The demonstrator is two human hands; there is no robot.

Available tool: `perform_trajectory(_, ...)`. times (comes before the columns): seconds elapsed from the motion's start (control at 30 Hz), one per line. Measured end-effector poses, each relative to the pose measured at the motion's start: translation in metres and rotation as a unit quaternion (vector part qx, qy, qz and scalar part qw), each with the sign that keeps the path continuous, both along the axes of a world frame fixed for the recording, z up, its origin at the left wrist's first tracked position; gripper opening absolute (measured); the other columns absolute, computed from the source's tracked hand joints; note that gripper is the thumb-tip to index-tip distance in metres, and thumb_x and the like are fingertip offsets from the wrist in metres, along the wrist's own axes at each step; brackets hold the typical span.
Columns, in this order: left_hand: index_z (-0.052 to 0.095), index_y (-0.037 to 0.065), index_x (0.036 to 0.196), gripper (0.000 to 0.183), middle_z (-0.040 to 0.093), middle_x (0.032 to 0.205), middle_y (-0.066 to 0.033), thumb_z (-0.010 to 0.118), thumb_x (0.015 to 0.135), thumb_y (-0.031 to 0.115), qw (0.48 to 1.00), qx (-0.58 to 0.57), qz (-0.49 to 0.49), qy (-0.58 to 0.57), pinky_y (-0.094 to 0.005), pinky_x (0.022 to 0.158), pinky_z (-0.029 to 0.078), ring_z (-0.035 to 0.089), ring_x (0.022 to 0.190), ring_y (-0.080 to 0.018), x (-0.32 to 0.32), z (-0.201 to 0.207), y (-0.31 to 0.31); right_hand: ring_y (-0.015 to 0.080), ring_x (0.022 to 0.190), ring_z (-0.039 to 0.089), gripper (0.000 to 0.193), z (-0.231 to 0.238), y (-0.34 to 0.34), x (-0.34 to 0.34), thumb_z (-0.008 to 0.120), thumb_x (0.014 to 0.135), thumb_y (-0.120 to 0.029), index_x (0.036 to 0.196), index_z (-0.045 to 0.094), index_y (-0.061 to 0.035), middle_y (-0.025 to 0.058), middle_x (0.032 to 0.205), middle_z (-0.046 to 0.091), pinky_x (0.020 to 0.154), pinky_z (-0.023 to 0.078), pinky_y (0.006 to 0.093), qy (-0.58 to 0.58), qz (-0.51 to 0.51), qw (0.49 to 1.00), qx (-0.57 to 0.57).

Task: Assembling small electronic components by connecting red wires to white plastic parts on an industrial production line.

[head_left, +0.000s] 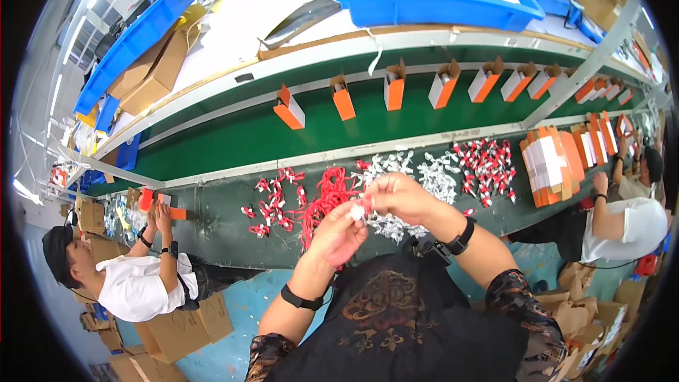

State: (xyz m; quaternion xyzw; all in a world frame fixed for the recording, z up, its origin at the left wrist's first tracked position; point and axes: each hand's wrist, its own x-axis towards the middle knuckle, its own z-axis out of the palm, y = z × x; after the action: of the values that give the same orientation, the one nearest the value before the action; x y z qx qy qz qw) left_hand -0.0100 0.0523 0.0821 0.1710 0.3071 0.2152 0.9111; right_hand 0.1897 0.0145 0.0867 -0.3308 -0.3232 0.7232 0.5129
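Figure: assembly bench seen from above, largest features first. The green conveyor belt (233, 134) runs across the whole view, carrying a spaced row of open orange-and-white cartons (395, 86) standing upright, their top flaps raised; what they hold cannot be made out. Behind the belt, on the upper shelf, a blue plastic crate (424, 3) contains several round black parts. At the right of the darker work ledge (219, 223) lies a stack of flattened orange-and-white cartons (548, 163), not yet folded.

On the ledge ahead of me lie four loose piles: small red-and-white pieces (272, 201) at the left, a tangle of red cords (325, 194), a heap of white pieces (431, 173), and a further cluster of red-and-white pieces (486, 163) to the right.

My left hand (341, 230) and my right hand (399, 197) are raised above the red cords, fingertips meeting. Between them I pinch a small white piece (359, 211); both hands are closed down to a fingertip grip on it, the remaining fingers curled. I judge the step in hand to be fitting or separating this single piece, held clear of the ledge. The next move would call for a steady two-handed pinch and a set-down clear of the neighbouring piles.

Co-workers stand at either end: one person's hands (157, 218) on an orange carton at the left, another person's arm (601, 198) beside the flat stack.
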Motion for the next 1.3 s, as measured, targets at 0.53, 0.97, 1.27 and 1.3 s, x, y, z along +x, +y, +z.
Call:
perform_trajectory(0.53, 0.064, 0.003, 0.118, 0.036, 0.071, 0.093, -0.0175, 0.071, 0.083, 0.010, 0.688, 0.617, -0.112, 0.366, -0.0356, 0.066, 0.054, 0.071, 0.076, -0.0249, 0.048, 0.010, 0.101, 0.0129, 0.063, 0.064, 0.016, -0.044, 0.080, 0.021, 0.074, 0.081, -0.010, 0.081, 0.061, -0.0006, 0.0055, 0.070, 0.067, 0.057, 0.051, 0.0266, -0.270, -0.178, 0.945, -0.052)
perform_trajectory(0.97, 0.062, 0.015, 0.125, 0.035, 0.064, 0.122, -0.0116, 0.061, 0.092, 0.026, 0.615, 0.699, 0.097, 0.351, -0.0432, 0.098, 0.045, 0.058, 0.115, -0.0306, 0.098, -0.166, 0.359, 0.0320, 0.078, 0.066, 0.037, -0.103, 0.046, 0.074, 0.072, 0.080, -0.019, 0.112, 0.062, -0.0052, 0.0165, 0.098, 0.064, 0.070, 0.053, 0.0421, -0.573, -0.156, 0.805, -0.014)
perform_trajectory(1.27, 0.055, 0.014, 0.131, 0.041, 0.056, 0.133, -0.0127, 0.060, 0.093, 0.028, 0.651, 0.601, -0.227, 0.404, -0.0428, 0.106, 0.038, 0.050, 0.124, -0.0303, 0.066, -0.115, 0.406, 0.0368, 0.088, 0.063, 0.035, -0.108, -0.010, 0.078, 0.069, 0.082, -0.020, 0.113, 0.060, -0.0079, 0.0158, 0.100, 0.064, 0.074, 0.052, 0.0439, -0.640, -0.144, 0.755, 0.006)
perform_trajectory(1.3, 0.055, 0.014, 0.132, 0.042, 0.055, 0.134, -0.0128, 0.060, 0.093, 0.028, 0.647, 0.587, -0.262, 0.410, -0.0428, 0.107, 0.037, 0.050, 0.125, -0.0303, 0.064, -0.108, 0.416, 0.0359, 0.088, 0.063, 0.033, -0.108, -0.013, 0.076, 0.069, 0.082, -0.019, 0.111, 0.061, -0.0068, 0.0153, 0.101, 0.065, 0.074, 0.052, 0.0434, -0.639, -0.145, 0.755, 0.008)
